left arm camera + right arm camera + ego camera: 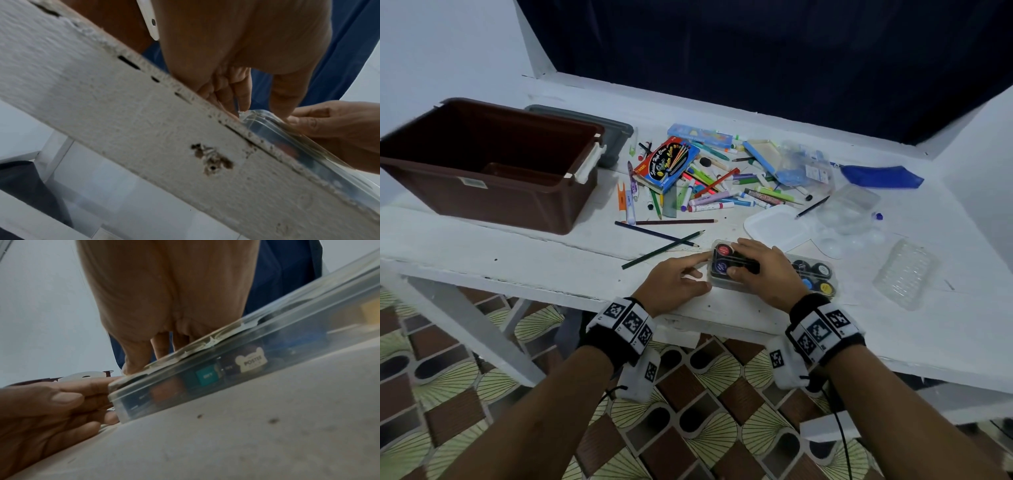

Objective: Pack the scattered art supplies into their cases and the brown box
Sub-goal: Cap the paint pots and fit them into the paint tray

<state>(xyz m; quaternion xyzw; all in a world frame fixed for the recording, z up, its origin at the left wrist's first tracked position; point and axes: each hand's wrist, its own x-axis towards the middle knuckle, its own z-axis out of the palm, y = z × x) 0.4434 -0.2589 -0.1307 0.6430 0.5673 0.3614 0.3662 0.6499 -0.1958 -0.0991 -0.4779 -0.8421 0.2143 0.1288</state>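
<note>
A clear plastic paint case (815, 274) holding colour pots lies near the table's front edge. My right hand (743, 260) lies flat on its lid, fingers pressing down on the left half. My left hand (702, 272) holds the case's left end, index finger at the far corner and thumb at the near one. In the right wrist view the paint case (226, 369) has its lid down under my right palm (164, 305), and my left hand's fingers (92, 386) touch its end. The brown box (489, 161) stands open at the far left.
A grey lid (592, 126) lies behind the box. Markers, pencils and a watercolour box (664, 161) are heaped mid-table. Two loose pencils (664, 246) lie left of my hands. A white tray (777, 226), clear plastic shells (904, 274) and a blue pouch (883, 176) sit right.
</note>
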